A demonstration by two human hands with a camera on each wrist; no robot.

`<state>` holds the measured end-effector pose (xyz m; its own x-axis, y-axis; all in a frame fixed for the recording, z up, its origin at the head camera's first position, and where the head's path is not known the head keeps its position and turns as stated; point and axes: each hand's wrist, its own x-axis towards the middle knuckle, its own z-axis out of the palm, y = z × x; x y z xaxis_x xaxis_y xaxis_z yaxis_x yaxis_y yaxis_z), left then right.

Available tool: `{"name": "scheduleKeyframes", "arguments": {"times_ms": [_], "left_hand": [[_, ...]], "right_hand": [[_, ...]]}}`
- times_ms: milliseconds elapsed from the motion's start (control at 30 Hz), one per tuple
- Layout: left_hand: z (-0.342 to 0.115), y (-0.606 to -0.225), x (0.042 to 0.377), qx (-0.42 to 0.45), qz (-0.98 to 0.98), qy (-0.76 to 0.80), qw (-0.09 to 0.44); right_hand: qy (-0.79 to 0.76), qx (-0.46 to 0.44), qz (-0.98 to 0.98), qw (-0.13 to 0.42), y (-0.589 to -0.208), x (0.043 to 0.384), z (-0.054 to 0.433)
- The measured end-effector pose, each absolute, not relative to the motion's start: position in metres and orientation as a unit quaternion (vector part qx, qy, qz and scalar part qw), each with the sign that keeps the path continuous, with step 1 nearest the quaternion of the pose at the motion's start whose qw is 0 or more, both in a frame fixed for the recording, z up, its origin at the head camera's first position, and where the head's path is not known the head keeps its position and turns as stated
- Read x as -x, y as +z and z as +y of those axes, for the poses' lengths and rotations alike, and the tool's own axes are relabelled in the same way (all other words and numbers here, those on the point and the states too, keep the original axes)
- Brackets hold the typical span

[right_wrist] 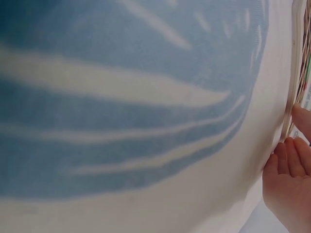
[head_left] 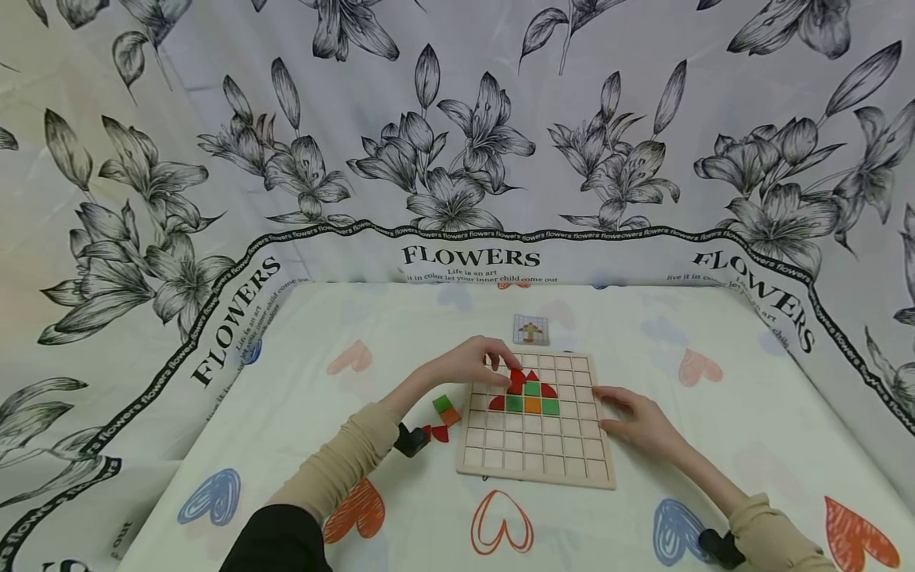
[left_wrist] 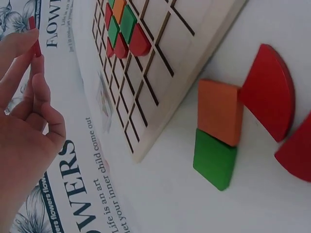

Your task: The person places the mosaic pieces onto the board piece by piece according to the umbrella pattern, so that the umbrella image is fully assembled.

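A wooden grid board (head_left: 534, 461) lies on the table, with several red, green and orange pieces in its middle cells. My left hand (head_left: 468, 361) is over the board's upper left part, pinching a thin red piece (left_wrist: 35, 36) between thumb and fingertips. Just under those fingertips is the red end of the pattern, partly hidden in the head view. Among the set pieces are an orange square (head_left: 532, 405) and a green square (head_left: 550, 407). At the board's right edge my right hand (head_left: 639, 421) rests with thumb and fingertips against the wooden frame.
Left of the board lie a loose green square (left_wrist: 214, 160), an orange square (left_wrist: 218, 111) and red quarter-round pieces (left_wrist: 269, 92). A small picture card (head_left: 530, 329) lies beyond the board's far edge. Flower-printed cloth (head_left: 457, 159) hangs around the heart-printed tablecloth (head_left: 400, 508).
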<state>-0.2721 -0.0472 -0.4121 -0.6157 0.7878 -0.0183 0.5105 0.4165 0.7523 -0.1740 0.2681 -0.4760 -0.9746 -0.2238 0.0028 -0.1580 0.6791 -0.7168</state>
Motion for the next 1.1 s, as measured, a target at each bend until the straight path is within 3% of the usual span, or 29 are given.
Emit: {"name": "scheduleKeyframes", "arguments": {"times_ms": [1100], "left_hand": [[0.043, -0.442, 0.255, -0.435, 0.840, 0.269, 0.181]], "right_hand": [[-0.387, 0.125, 0.913, 0.028, -0.481, 0.173, 0.273]]}}
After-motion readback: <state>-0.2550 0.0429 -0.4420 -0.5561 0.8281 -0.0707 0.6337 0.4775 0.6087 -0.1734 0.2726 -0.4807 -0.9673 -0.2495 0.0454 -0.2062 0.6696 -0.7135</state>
